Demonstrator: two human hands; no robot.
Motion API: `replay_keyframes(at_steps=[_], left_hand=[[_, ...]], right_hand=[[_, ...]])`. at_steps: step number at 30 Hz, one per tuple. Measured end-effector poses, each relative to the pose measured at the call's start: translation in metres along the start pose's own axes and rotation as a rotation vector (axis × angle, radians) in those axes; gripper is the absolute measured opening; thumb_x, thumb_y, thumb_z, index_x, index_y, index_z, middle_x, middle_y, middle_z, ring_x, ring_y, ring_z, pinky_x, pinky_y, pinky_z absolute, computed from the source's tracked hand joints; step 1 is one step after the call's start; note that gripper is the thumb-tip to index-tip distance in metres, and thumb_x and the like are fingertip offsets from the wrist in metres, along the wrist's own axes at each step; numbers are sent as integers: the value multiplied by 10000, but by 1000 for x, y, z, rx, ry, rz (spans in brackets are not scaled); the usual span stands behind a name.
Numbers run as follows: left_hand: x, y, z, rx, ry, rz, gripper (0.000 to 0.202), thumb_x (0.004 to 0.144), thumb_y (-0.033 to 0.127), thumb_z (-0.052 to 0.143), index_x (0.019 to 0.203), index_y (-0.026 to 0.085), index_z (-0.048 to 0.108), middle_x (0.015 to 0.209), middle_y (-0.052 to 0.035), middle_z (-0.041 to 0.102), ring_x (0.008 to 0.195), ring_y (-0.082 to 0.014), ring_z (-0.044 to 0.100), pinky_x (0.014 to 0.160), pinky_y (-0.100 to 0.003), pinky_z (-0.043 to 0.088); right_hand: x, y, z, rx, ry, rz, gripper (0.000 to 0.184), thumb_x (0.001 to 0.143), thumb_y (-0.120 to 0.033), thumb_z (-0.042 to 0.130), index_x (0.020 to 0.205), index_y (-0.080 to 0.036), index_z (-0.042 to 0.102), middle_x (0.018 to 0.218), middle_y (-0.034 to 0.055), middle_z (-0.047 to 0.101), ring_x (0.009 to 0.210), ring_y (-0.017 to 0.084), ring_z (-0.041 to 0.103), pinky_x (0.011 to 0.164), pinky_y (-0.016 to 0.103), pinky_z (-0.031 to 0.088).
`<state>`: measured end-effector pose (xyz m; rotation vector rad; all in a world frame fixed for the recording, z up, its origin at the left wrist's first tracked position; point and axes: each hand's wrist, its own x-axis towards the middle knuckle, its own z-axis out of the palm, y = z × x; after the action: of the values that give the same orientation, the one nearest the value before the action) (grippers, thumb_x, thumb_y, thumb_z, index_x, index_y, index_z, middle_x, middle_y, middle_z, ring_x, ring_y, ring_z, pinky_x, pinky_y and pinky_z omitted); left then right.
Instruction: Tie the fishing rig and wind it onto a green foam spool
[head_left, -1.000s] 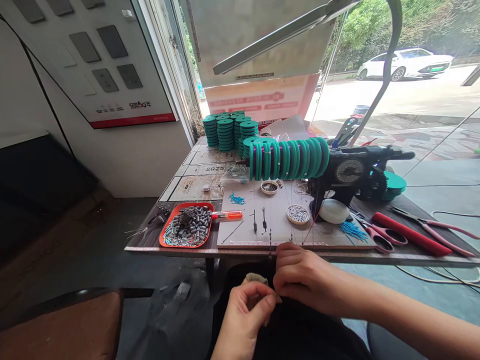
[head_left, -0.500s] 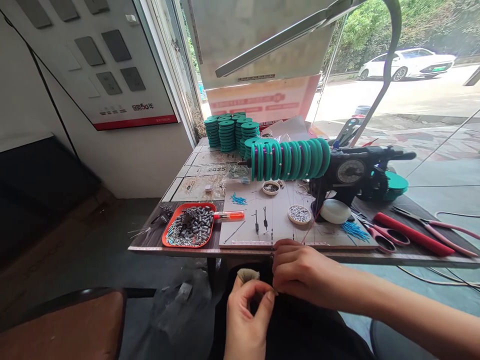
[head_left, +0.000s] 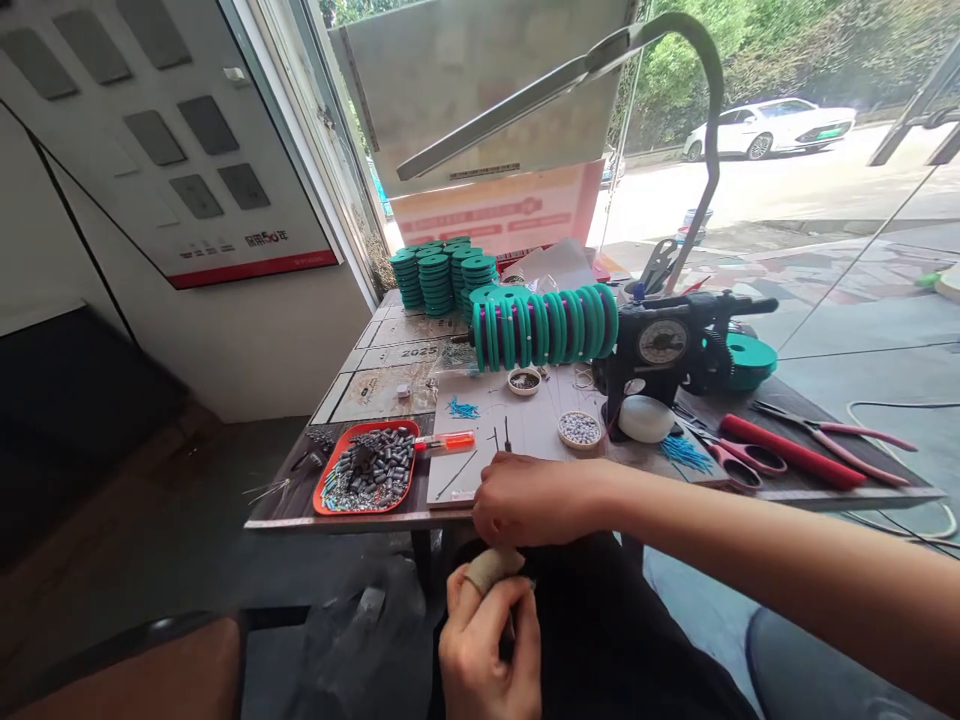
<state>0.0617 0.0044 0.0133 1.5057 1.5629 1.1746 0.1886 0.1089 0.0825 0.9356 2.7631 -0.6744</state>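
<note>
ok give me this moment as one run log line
left hand: curled, grip unclear | right hand: at front edge of pale board, grip unclear | nearby: orange tray of metal parts, green spools on black machine

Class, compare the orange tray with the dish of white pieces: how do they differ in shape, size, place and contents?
The orange tray is roughly square with rounded corners; the dish is round and clearly smaller.
The tray sits on the table, left of the board; the dish sits on the board.
The tray holds mixed, mostly dark pieces; the dish holds small white ones.
Both are uncovered and full of small parts.
</note>
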Motion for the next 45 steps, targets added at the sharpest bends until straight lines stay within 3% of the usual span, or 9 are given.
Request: replay_keyframes(at_steps=[4,9,13,17,23,29,34,38,45], left_hand=[[6,-6,1,-214,-195,-132,183,645,340,683,560,180,658,744,-32,651,761,-103,576,704,-152,424],[15,-18,4,-623,-401,-527,252,557,356,752,589,133,639,659,-10,621,553,-25,461,520,-127,313],[14,-14,7,-740,-431,-643,212,539,288,750,578,121,625,559,23,584,431,25,308,462,-131,218],[11,-12,9,-701,-427,-610,238,529,315,760,571,121,628,572,22,592,440,19,332,459,-132,246],[10,-15,7,-650,-405,-579,240,544,342,749,586,137,631,633,13,604,485,3,380,468,-132,256],[9,-4,-2,-198,-407,-233,227,645,385,672,597,163,657,748,-18,593,758,-85,536,731,-163,397],[7,5,-9,-94,-423,-70,341,701,500,569,634,181,667,797,-33,595,794,-104,522,745,-174,398],[13,8,-12,-171,-416,-131,422,681,565,558,641,154,646,800,-22,555,773,-89,492,725,-167,391],[26,2,-15,-479,-508,-400,404,602,521,680,609,127,590,613,37,446,620,-32,379,602,-146,314]], right_hand=[[-17,-8,20,-17,204,108,172,814,-211,509,850,-116,648,849,29,508,757,-40,341,832,92,268],[-58,-31,93,486,960,301,422,917,-371,317,799,-46,559,875,53,480,788,-50,394,699,15,309],[-48,-39,159,1197,764,338,600,809,-616,424,964,-40,494,906,52,492,803,-48,465,697,-16,386],[-20,-43,183,1578,665,309,792,673,-724,518,1041,-24,487,1003,88,486,835,-18,492,741,18,425],[-23,-47,178,1376,792,359,682,764,-666,465,915,-8,562,880,70,516,763,-48,475,714,-9,408],[-52,-45,144,46,1303,43,415,928,-152,244,725,-70,597,789,48,489,868,-33,415,851,71,345],[-62,-31,89,-277,930,-236,393,933,-169,221,858,-114,603,1042,3,472,1171,80,320,1096,273,192],[-51,-12,65,-228,656,-326,346,946,-195,236,973,-147,577,932,2,493,1015,2,355,1088,236,190],[-25,0,70,48,672,-357,343,935,-230,292,774,-77,553,711,1,465,706,-44,277,750,56,221]])
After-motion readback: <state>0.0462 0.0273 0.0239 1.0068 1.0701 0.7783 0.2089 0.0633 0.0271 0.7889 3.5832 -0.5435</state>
